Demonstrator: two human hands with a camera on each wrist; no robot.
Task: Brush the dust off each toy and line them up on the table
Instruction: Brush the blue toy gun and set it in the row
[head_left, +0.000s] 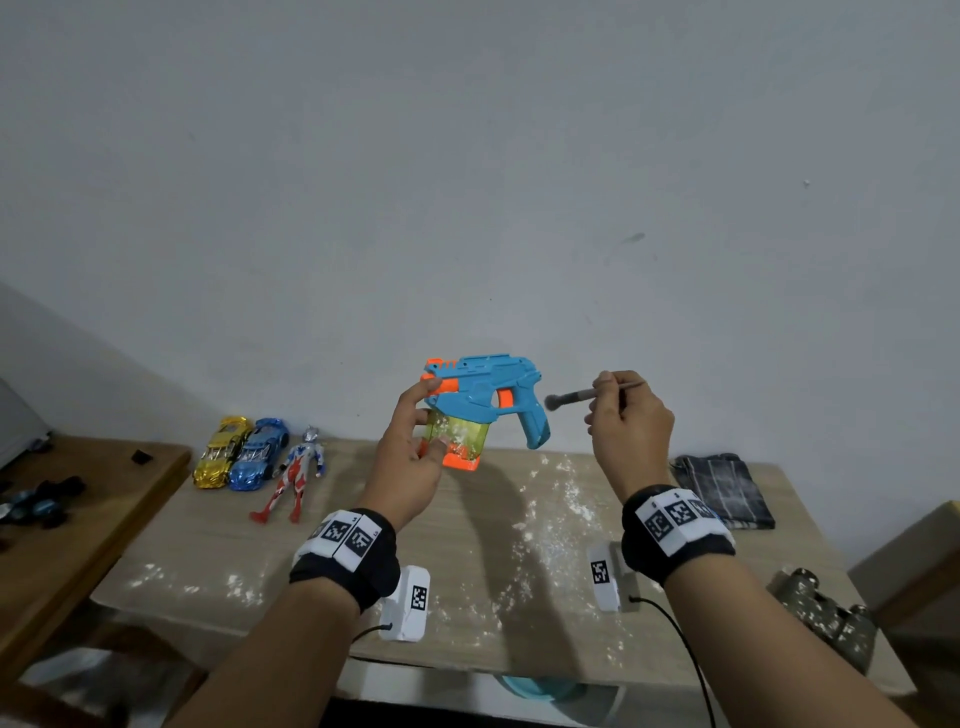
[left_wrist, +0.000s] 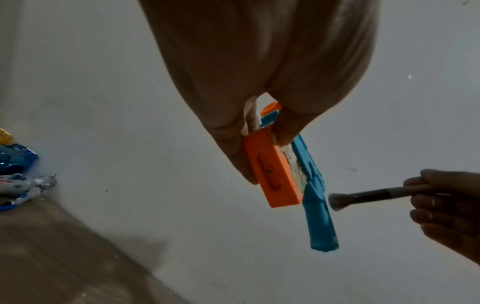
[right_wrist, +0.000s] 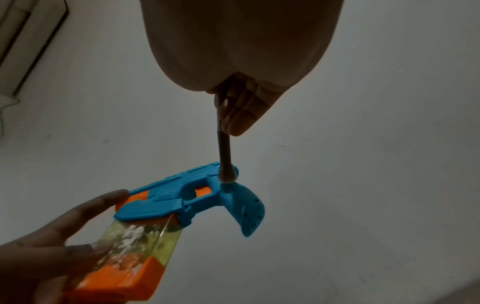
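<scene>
A blue and orange toy gun (head_left: 483, 397) with a clear yellow, dust-speckled magazine (right_wrist: 140, 240) is held up above the table. My left hand (head_left: 415, 447) grips it by the muzzle and the magazine (left_wrist: 272, 170). My right hand (head_left: 626, 415) pinches a thin brush (head_left: 576, 396); its bristle head (left_wrist: 336, 201) sits at the rear top of the gun's grip (right_wrist: 228, 179). A gold toy car (head_left: 221, 452), a blue toy car (head_left: 258, 454) and a red, white and blue action figure (head_left: 296, 475) lie side by side at the table's far left.
White dust is scattered over the wooden table (head_left: 467, 597). A folded plaid cloth (head_left: 724, 488) lies at its right, camouflage binoculars (head_left: 826, 613) near the right front corner. A second brown table (head_left: 78, 519) with dark objects stands at left. A plain wall is behind.
</scene>
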